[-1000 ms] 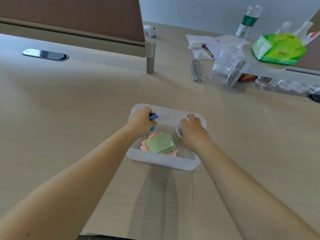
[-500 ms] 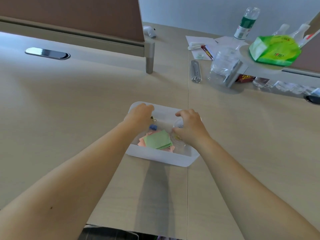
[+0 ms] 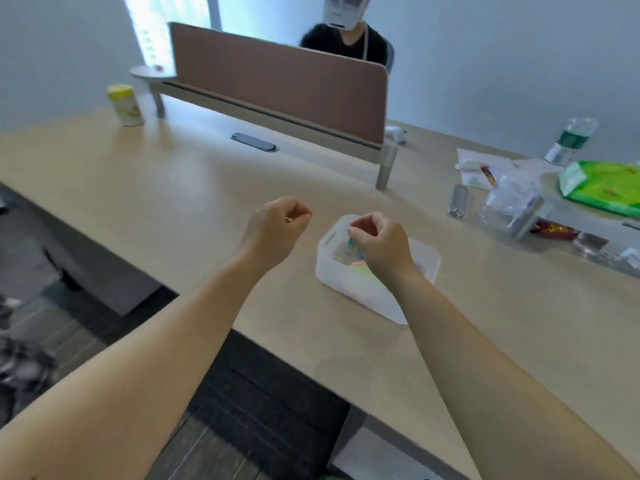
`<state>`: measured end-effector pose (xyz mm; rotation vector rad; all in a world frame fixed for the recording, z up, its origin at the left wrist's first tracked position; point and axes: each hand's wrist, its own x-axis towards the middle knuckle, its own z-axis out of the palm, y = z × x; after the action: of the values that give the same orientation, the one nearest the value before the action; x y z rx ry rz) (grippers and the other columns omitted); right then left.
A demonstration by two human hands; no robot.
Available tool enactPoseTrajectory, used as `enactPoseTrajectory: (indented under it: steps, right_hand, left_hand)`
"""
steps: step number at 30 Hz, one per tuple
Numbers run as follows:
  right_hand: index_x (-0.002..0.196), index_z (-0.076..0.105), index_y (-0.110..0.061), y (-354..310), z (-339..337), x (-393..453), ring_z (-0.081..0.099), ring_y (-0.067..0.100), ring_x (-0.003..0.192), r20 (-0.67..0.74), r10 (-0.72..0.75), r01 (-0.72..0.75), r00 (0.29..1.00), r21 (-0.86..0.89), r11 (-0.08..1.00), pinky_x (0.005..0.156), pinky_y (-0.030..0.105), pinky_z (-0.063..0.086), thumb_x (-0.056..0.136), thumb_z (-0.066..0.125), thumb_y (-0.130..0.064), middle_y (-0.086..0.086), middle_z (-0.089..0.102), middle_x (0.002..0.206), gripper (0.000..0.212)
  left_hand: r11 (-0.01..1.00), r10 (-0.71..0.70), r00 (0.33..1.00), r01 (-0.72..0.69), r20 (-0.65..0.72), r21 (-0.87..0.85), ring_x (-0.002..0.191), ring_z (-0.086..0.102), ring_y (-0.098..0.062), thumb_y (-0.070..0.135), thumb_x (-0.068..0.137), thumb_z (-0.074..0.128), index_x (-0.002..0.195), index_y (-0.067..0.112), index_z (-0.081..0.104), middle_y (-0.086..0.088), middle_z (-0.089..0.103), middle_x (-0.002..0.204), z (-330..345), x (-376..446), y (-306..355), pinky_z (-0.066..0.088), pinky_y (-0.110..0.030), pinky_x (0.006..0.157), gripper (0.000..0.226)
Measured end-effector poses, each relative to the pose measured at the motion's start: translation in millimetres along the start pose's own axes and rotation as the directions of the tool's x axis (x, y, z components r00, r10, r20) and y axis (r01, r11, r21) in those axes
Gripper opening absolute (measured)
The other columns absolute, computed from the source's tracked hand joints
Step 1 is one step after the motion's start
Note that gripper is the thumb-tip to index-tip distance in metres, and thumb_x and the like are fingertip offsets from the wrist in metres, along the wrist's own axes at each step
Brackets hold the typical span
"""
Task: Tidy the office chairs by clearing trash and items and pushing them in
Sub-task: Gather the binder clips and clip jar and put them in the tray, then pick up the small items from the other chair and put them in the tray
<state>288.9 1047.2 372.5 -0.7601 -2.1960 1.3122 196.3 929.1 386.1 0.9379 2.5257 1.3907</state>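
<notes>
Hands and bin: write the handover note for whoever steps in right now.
Left hand: loosely curled above the bare desk, left of the bin; nothing visible in it.
Right hand: curled over the white bin; whether it pinches anything is unclear.
Bin sits on the desk near the front edge, holding sticky notes and small clips.
Right end of the desk: water bottle, green packet, clear jar, wrappers.
Done: small items gathered into the bin.
Left: clear that clutter; no chair is in view, so pushing in remains.

Bright window glare top left, motion blur, edges warped
</notes>
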Motion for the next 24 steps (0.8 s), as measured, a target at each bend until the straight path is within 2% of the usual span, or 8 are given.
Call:
enactPoseTrajectory:
  steps: [5,9,11,14,16,19,21,24]
  right_hand:
    - [0.083,0.055,-0.009,-40,44,-49,0.052,0.023,0.078,0.185,-0.112,0.102,0.976,0.064,0.993,0.072,0.03,0.041,0.086,0.054,-0.01,-0.004,0.051,0.065,0.003]
    - [0.074,0.055,-0.015,-75,94,-90,0.053,0.024,0.078,0.326,-0.147,0.118,0.934,0.108,0.987,0.072,0.032,0.042,0.084,0.056,-0.011,-0.004,0.052,0.065,0.011]
    - [0.072,0.055,-0.017,-95,121,-112,0.054,0.023,0.079,0.391,-0.187,0.149,0.901,0.127,0.981,0.072,0.032,0.042,0.084,0.056,-0.011,-0.004,0.053,0.067,0.013]
    - [0.086,0.061,-0.01,-125,161,-147,0.054,0.021,0.079,0.483,-0.251,0.204,0.839,0.147,0.968,0.069,0.029,0.043,0.083,0.056,-0.011,0.002,0.057,0.075,0.006]
    - [0.09,0.062,-0.008,-144,188,-173,0.053,0.018,0.076,0.541,-0.276,0.228,0.795,0.156,0.961,0.065,0.025,0.043,0.084,0.055,-0.012,-0.001,0.056,0.074,0.01]
    - [0.088,0.06,-0.013,-170,233,-214,0.053,0.016,0.08,0.617,-0.289,0.245,0.732,0.158,0.957,0.071,0.028,0.043,0.086,0.055,-0.016,-0.004,0.055,0.076,0.006]
    - [0.088,0.06,-0.015,-185,266,-244,0.053,0.017,0.081,0.646,-0.287,0.245,0.707,0.157,0.957,0.073,0.03,0.043,0.086,0.055,-0.017,-0.004,0.055,0.077,0.006]
    - [0.086,0.06,-0.015,-206,319,-293,0.053,0.018,0.081,0.675,-0.27,0.222,0.686,0.159,0.962,0.075,0.032,0.044,0.085,0.056,-0.017,-0.001,0.057,0.078,0.005]
  left_hand:
    - [0.994,-0.109,0.981,0.112,-0.163,0.006,0.089,0.058,-0.026,0.012,0.089,0.05,0.101,0.002,0.065,-0.014,0.065,0.097,-74,-78,-17,0.045,-0.033,0.083,0.022]
    - [0.978,-0.191,0.94,0.207,-0.283,0.028,0.083,0.053,-0.02,0.013,0.089,0.05,0.099,0.003,0.065,-0.006,0.06,0.085,-137,-139,-36,0.038,-0.027,0.074,0.02]
    - [0.966,-0.242,0.906,0.259,-0.348,0.003,0.081,0.053,-0.02,0.013,0.089,0.051,0.093,0.008,0.064,0.0,0.058,0.076,-169,-170,-49,0.038,-0.028,0.072,0.015]
    - [0.946,-0.303,0.839,0.323,-0.452,-0.034,0.077,0.054,-0.02,0.013,0.088,0.051,0.084,0.014,0.059,0.008,0.055,0.067,-214,-218,-68,0.041,-0.03,0.072,0.009]
    - [0.933,-0.333,0.793,0.355,-0.509,-0.057,0.074,0.053,-0.019,0.012,0.088,0.052,0.083,0.013,0.059,0.008,0.054,0.066,-242,-251,-81,0.041,-0.03,0.072,0.009]
    - [0.906,-0.389,0.724,0.412,-0.569,-0.095,0.073,0.052,-0.019,0.011,0.087,0.052,0.087,0.01,0.063,0.003,0.056,0.069,-285,-300,-105,0.044,-0.032,0.073,0.011]
    - [0.887,-0.428,0.687,0.445,-0.588,-0.125,0.079,0.054,-0.021,0.011,0.088,0.052,0.082,0.014,0.059,0.0,0.058,0.073,-315,-334,-125,0.045,-0.036,0.078,0.01]
    - [0.858,-0.479,0.641,0.487,-0.6,-0.164,0.077,0.054,-0.021,0.012,0.089,0.05,0.076,0.019,0.056,0.005,0.057,0.07,-363,-385,-157,0.044,-0.032,0.074,0.015]
